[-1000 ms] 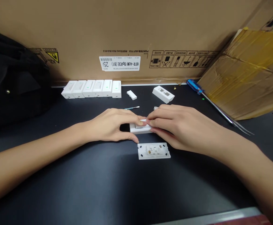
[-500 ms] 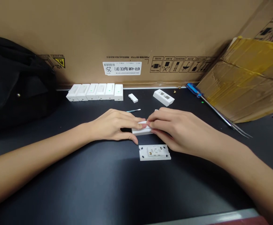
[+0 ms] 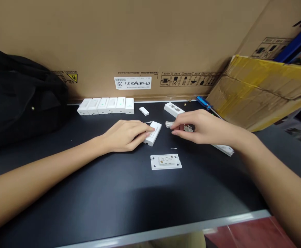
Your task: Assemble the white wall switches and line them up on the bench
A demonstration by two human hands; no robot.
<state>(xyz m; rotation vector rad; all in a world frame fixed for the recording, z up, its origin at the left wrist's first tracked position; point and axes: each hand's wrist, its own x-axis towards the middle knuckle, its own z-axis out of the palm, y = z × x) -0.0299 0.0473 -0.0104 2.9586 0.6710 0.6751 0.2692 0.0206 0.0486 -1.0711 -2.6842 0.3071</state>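
Observation:
My left hand (image 3: 126, 135) lies on the black table with its fingers closed over one end of a white switch module (image 3: 154, 132), which is turned at an angle. My right hand (image 3: 202, 129) hovers just right of it, fingers curled together. Its fingertips touch a small white part (image 3: 168, 124), and another small piece (image 3: 188, 128) shows between the fingers. A white backplate with brass contacts (image 3: 166, 162) lies flat in front of both hands. A tiny metal pin (image 3: 173, 148) lies between the backplate and the hands.
A row of several white switch modules (image 3: 106, 105) lines the back edge, with a small white cap (image 3: 144, 111) and an open white housing (image 3: 174, 109) beside it. A blue-handled screwdriver (image 3: 203, 102) lies by taped cardboard (image 3: 264, 93). A black bag (image 3: 18, 100) sits left. A long white strip (image 3: 224, 149) lies under my right wrist.
My hands have come apart. The left one keeps the switch module and has turned it, while the right has moved right and back toward the small parts. The camera has tilted up slightly.

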